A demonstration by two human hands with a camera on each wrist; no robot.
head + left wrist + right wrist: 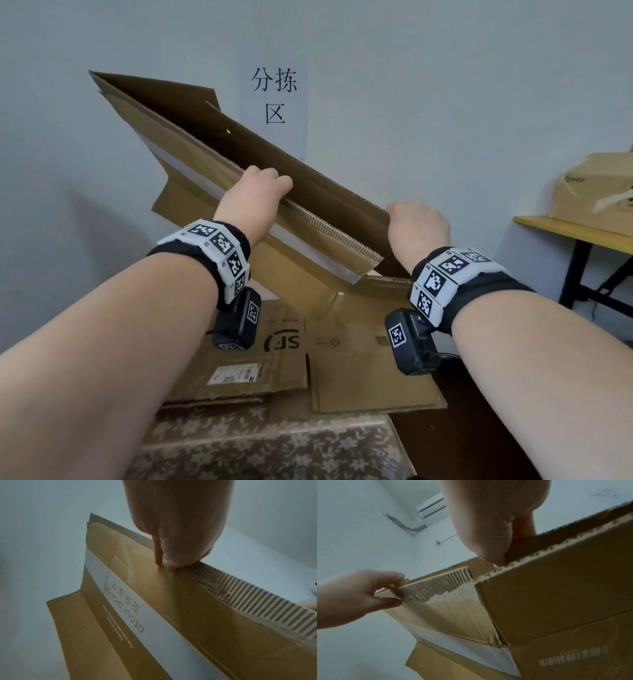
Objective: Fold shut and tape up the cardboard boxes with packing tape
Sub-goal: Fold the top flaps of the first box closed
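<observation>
Both forearms raised forward; left hand and right hand knuckles-up, fingers curled, pinching.

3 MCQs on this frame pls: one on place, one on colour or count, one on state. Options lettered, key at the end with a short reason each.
1. Where does the left hand hold the lifted cardboard box?
A. On its upper edge
B. Underneath its bottom panel
C. It does not touch it

2. What colour is the printed band along the box's side?
A. Red
B. White
C. Black

3. What state is the lifted box in?
A. Folded shut and taped
B. Crushed into a ball
C. Still collapsed, being held up above the flattened boxes

Key: A, the head view shows the left hand's fingers curled over the top edge, with the right hand gripping the same edge further along; B, the left wrist view shows a white strip with lettering on brown cardboard; C, the panels lie close together with the top gaping only slightly.
</observation>
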